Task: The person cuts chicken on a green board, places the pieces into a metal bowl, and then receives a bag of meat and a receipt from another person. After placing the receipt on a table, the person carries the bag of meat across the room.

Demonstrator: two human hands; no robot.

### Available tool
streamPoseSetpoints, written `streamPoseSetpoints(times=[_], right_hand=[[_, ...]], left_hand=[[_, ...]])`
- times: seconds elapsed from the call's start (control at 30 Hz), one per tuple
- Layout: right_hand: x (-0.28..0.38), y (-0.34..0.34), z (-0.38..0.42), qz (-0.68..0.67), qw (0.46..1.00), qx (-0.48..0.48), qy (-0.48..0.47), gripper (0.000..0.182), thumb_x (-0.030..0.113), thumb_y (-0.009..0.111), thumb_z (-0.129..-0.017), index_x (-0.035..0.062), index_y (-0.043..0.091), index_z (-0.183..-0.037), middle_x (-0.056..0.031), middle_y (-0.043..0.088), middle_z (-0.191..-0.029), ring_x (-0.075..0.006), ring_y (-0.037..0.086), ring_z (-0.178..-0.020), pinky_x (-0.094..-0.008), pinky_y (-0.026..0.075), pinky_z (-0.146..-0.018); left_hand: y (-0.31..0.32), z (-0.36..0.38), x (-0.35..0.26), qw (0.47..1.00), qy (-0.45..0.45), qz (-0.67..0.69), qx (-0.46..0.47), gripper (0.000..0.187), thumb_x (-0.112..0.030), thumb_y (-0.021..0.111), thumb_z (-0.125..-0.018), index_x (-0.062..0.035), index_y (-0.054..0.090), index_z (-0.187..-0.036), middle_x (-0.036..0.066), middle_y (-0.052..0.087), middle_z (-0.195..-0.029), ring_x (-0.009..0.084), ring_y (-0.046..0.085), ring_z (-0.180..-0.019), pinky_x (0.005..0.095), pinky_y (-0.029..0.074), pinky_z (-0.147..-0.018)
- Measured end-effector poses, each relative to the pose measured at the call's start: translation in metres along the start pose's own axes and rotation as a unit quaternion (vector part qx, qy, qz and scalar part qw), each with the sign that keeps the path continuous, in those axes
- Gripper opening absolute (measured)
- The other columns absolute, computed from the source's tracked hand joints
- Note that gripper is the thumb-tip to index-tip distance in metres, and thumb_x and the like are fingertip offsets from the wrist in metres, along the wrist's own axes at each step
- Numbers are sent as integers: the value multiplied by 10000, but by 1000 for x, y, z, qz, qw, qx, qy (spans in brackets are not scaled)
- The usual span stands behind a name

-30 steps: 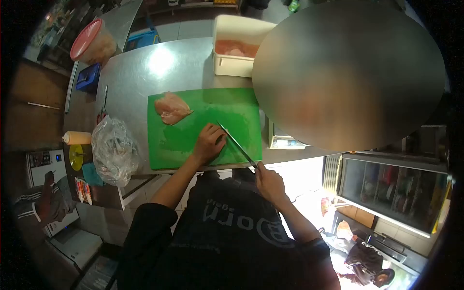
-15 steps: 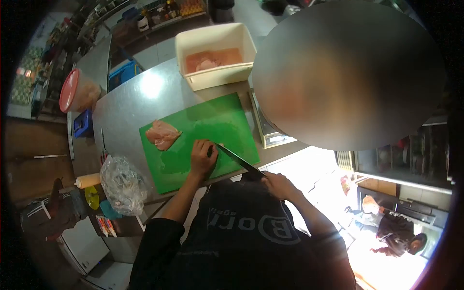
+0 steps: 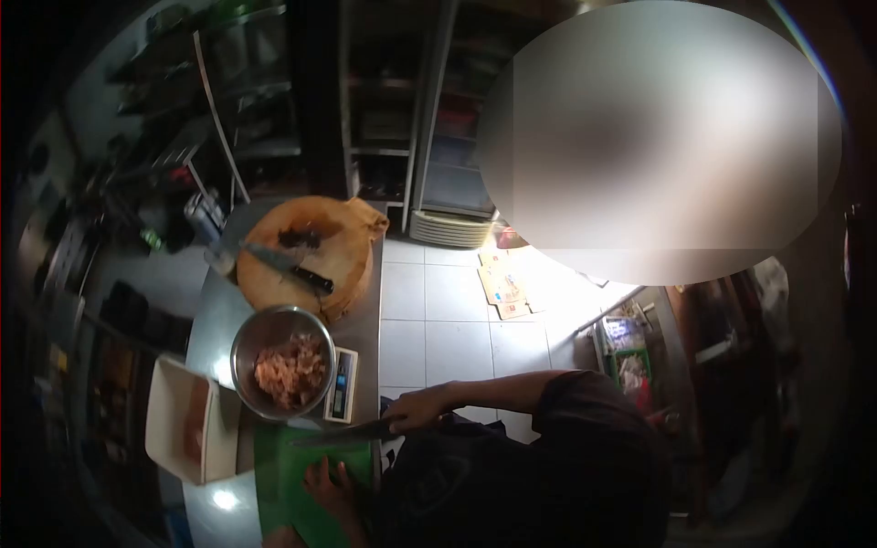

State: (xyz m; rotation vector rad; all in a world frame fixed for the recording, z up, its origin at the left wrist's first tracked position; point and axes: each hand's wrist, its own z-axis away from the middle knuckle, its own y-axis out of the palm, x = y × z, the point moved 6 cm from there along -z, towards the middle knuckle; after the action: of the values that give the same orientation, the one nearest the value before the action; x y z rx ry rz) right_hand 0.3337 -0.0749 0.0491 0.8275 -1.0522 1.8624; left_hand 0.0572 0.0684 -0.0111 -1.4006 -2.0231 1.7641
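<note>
My right hand [image 3: 420, 409] is wrapped round the handle of a long knife [image 3: 343, 434], its blade pointing left over the green cutting board [image 3: 283, 489]. My left hand [image 3: 331, 490] rests on the board just below the blade, fingers apart. At the bottom edge of the view, a piece of raw chicken [image 3: 283, 537] is partly cut off. Beyond the board stands a steel bowl [image 3: 239, 361] of cut raw chicken [image 3: 290, 373], beside the display of a scale [image 3: 342, 388].
A white plastic tub [image 3: 169, 429] stands left of the board. Farther along the steel counter, a round wooden chopping block [image 3: 352, 256] carries a second knife [image 3: 288, 267] and dark scraps. Flattened cardboard [image 3: 505, 288] lies on the tiled floor. A blurred oval hides the upper right.
The view has swung to the right, bringing the bowl and chopping block into sight. The knife tip has come away from my left fingers, which have spread from a curl.
</note>
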Motion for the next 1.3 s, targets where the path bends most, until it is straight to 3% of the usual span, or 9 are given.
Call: streamPoseSetpoints(times=[0.23, 0.33, 0.4, 0.6, 0.7, 0.8, 0.97, 1.13, 1.3], right_hand=[[-5, 9, -4, 62, 997, -22, -25, 470, 372, 574, -1061, 4, 669, -1338, -232, 740, -1197, -406, 718, -1129, -530, 568, -978], [1, 20, -17, 131, 990, -35, -29, 473, 350, 571, -1052, 26, 645, -1388, -246, 746, -1182, -440, 735, -1095, -547, 592, -937], [10, 32, -36, 183, 982, -45, -27, 481, 332, 570, -1048, 44, 623, -1430, -256, 749, -1163, -453, 745, -1070, -555, 605, -910], [26, 84, -126, 305, 945, -105, -62, 636, 230, 612, -1007, 107, 464, -1613, -256, 758, -1063, -431, 774, -1009, -555, 630, -842], [35, 107, -151, 298, 949, -88, -59, 682, 193, 636, -982, 118, 449, -1633, -222, 746, -1097, -408, 774, -1021, -538, 636, -839], [28, 122, -166, 299, 935, -160, -101, 647, 169, 652, -974, 122, 481, -1597, -199, 697, -1173, -393, 752, -1071, -516, 638, -864], [26, 131, -171, 335, 878, -291, -181, 556, 177, 674, -943, 103, 543, -1479, -166, 597, -1279, -367, 633, -1241, -477, 610, -975], [38, 128, -160, 348, 876, -295, -154, 541, 135, 671, -936, 98, 550, -1462, -166, 598, -1307, -375, 620, -1271, -489, 589, -1012], [36, 120, -156, 243, 923, -272, -123, 421, 145, 691, -924, 46, 661, -1332, -183, 680, -1275, -383, 656, -1235, -531, 554, -1032]], left_hand=[[21, 11, 57, 999, -6, 30, -34, 257, -259, 705, -1031, -7, 748, -1058, 270, 673, -1142, 487, 625, -1095, 586, 517, -943], [22, 30, 62, 998, -27, 26, 56, 290, -276, 677, -1043, 4, 737, -1003, 263, 697, -1058, 486, 641, -1047, 574, 521, -907], [16, 40, 67, 999, -31, -15, -12, 192, -169, 690, -971, 7, 767, -973, 214, 700, -879, 451, 677, -824, 546, 570, -762], [-13, 62, 94, 989, -86, 116, -43, 281, -262, 741, -975, 12, 725, -915, 208, 715, -882, 427, 685, -809, 542, 539, -723], [-19, 74, 72, 992, -75, 46, -90, 333, -315, 753, -980, 11, 725, -919, 209, 710, -887, 431, 669, -829, 536, 530, -752], [-36, 59, 7, 998, -29, 56, -24, 238, -198, 685, -974, 36, 708, -940, 256, 691, -930, 474, 654, -947, 582, 517, -816], [-13, 51, 30, 998, -54, 12, 9, 156, -116, 678, -898, 37, 703, -915, 250, 659, -866, 465, 642, -869, 579, 513, -782], [-5, 56, 51, 996, -81, 22, -22, 129, -90, 726, -801, 27, 681, -830, 218, 654, -844, 435, 649, -851, 574, 510, -771], [-15, 57, 83, 994, -71, 39, -74, 145, -86, 780, -758, 3, 681, -817, 147, 659, -747, 314, 646, -677, 455, 532, -660]])
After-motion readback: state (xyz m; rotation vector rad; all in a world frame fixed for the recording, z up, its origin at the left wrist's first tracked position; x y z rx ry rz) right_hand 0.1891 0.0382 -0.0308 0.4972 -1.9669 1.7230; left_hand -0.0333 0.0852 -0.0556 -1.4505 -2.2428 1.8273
